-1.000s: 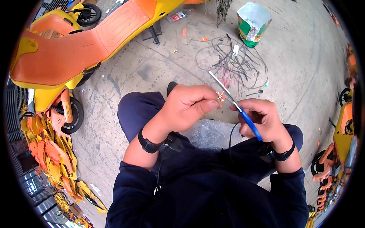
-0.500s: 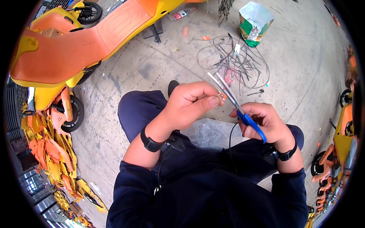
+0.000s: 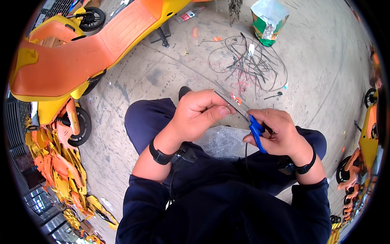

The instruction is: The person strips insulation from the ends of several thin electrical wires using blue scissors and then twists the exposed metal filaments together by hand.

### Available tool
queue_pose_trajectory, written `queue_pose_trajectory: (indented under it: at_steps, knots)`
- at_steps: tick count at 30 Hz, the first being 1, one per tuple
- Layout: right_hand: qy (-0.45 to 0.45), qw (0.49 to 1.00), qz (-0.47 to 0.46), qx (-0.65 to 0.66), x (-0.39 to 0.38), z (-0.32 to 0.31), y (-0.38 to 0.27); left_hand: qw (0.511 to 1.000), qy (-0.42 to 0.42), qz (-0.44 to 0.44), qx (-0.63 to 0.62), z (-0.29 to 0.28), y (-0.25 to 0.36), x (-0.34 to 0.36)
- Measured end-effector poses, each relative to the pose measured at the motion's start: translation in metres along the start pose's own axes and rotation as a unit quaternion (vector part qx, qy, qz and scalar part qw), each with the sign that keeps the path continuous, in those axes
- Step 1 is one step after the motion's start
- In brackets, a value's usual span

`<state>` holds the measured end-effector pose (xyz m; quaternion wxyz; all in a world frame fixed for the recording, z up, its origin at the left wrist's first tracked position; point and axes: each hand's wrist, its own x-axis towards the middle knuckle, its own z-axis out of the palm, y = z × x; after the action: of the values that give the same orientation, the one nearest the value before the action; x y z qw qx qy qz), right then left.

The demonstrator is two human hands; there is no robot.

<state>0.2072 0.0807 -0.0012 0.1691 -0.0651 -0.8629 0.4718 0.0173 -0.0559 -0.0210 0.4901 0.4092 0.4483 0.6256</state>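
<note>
The right hand [image 3: 278,131] grips the scissors [image 3: 256,132], just swung toward ten o'clock, so their blades [image 3: 241,112] now reach the left hand's [image 3: 198,116] pinched fingertips; I can't tell what those hold. An orange scrap [image 3: 237,99] shows at their twelve.

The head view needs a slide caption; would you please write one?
Right hand holds blue-handled scissors by left hand; cables on floor.

Floor [image 3: 325,73] around you
Cables [image 3: 246,67] lie beyond your scissors [image 3: 256,132], a bag [image 3: 271,18] just behind them (slightly right), a vehicle [image 3: 73,61] to your left
</note>
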Motion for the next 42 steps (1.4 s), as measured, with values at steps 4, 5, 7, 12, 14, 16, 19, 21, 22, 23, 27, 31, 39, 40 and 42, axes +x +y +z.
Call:
queue_pose_trajectory:
  at_steps: [4,5,7,12,14,16,19,21,22,23,27,31,39,40,42]
  knots:
    - [0.012,1.0,-0.011,-0.023,0.001,0.0,0.0,1.0,-0.003,0.007,-0.01,0.002,0.0,0.0]
    - [0.015,0.999,-0.016,-0.032,0.001,-0.001,0.0,1.0,-0.002,0.008,-0.015,0.003,0.0,0.0]
    - [0.019,0.999,-0.02,-0.04,0.001,-0.001,0.0,1.0,-0.002,0.006,-0.021,0.002,0.0,0.0]
    - [0.012,0.999,0.034,0.027,-0.004,-0.001,0.002,0.999,-0.005,-0.016,-0.039,0.001,0.002,0.001]
    - [0.012,0.994,0.074,0.083,-0.008,0.002,0.003,0.998,-0.002,-0.028,-0.049,0.002,0.002,0.001]
    - [0.012,0.984,0.113,0.138,-0.009,0.003,0.001,0.999,0.003,0.032,-0.036,0.005,0.001,0.003]
    - [-0.008,0.95,0.186,0.252,-0.011,0.0,-0.001,0.995,-0.003,-0.018,-0.098,0.001,0.008,0.001]
    - [-0.02,0.928,0.193,0.317,-0.01,-0.001,0.0,0.995,-0.002,-0.018,-0.102,-0.001,0.01,-0.001]
    - [-0.022,0.929,0.191,0.317,-0.01,-0.002,0.0,0.994,-0.003,-0.02,-0.108,-0.002,0.011,-0.001]
    - [-0.028,0.929,0.188,0.318,-0.01,-0.002,0.0,0.994,-0.002,-0.018,-0.108,-0.003,0.011,-0.002]
    - [-0.04,0.911,0.202,0.356,-0.007,-0.004,-0.005,0.99,-0.014,-0.021,-0.139,-0.006,0.011,-0.002]
    - [-0.047,0.901,0.21,0.377,-0.008,-0.003,-0.001,0.986,-0.009,-0.029,-0.163,-0.007,0.011,-0.004]
    - [0.163,0.914,0.162,0.334,-0.012,-0.044,0.02,0.98,-0.01,0.05,-0.191,-0.031,0.013,-0.013]
    - [0.114,0.921,0.172,0.331,-0.013,-0.041,0.02,0.981,-0.002,0.026,-0.191,-0.027,0.01,-0.009]
    - [0.034,0.92,0.201,0.335,-0.011,-0.03,0.014,0.985,0.011,0.029,-0.168,-0.019,0.009,-0.006]
